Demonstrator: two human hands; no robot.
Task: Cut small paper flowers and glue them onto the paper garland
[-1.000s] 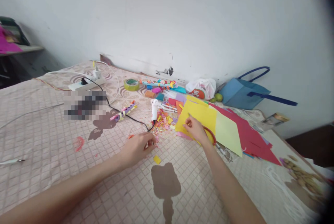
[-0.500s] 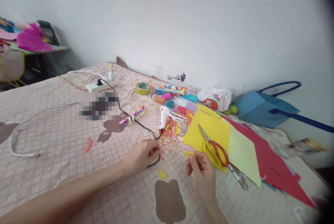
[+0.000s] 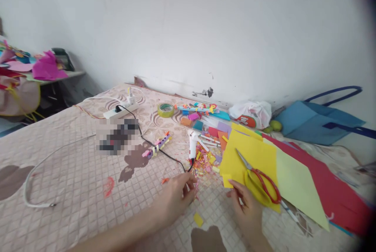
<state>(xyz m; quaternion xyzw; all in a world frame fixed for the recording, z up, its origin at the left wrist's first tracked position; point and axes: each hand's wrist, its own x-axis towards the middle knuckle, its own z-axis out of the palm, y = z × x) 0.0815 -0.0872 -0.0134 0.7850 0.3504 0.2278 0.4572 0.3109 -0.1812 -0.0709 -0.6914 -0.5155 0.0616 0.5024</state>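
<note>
My left hand (image 3: 179, 195) is closed just below the white glue gun (image 3: 192, 146), near its black cord; what its fingers hold, if anything, is too small to make out. My right hand (image 3: 245, 205) pinches a small yellow piece (image 3: 227, 180) at the lower left corner of the large yellow sheet (image 3: 235, 142). Red-handled scissors (image 3: 263, 181) lie on that sheet. Another small yellow piece (image 3: 198, 219) rests on the cloth between my hands. Colourful scraps (image 3: 205, 162) are heaped beside the glue gun.
A decorated purple stick (image 3: 158, 145), a power strip (image 3: 120, 111) and yellow tape (image 3: 165, 110) lie farther back. Red sheets (image 3: 337, 181) and a blue bag (image 3: 317, 123) are at the right. A white cable (image 3: 29, 177) curves at the left.
The view has shifted, so the objects appear farther right. The yellow piece in my right hand now shows more fully, against the large sheet's corner. My left hand remains closed.
</note>
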